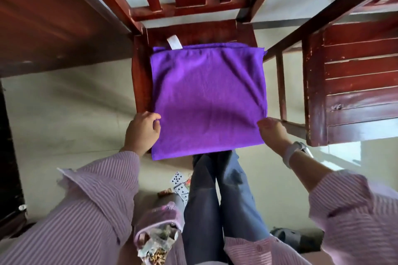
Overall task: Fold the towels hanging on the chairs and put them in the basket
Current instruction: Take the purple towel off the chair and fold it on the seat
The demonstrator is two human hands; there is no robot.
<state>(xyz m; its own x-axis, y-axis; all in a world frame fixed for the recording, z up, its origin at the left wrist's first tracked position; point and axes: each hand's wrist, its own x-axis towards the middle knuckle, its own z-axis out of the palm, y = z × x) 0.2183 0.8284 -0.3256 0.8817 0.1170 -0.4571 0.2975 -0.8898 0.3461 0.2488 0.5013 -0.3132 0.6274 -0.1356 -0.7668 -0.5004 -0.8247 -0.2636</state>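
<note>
A purple towel (206,97) lies folded flat on the seat of a red-brown wooden chair (140,66), with a white label sticking out at its far edge. My left hand (143,130) pinches the towel's near left edge, fingers curled on the cloth. At the near right edge my right hand (272,133) touches the towel with its fingers together; a pale watch sits on that wrist. The towel's near edge hangs slightly over the seat front. No basket is in view.
A second red-brown chair (353,84) stands close on the right, a dark wooden table edge (53,17) on the left. On the pale floor by my legs lie playing cards (179,185) and a pink bag of scraps (159,234).
</note>
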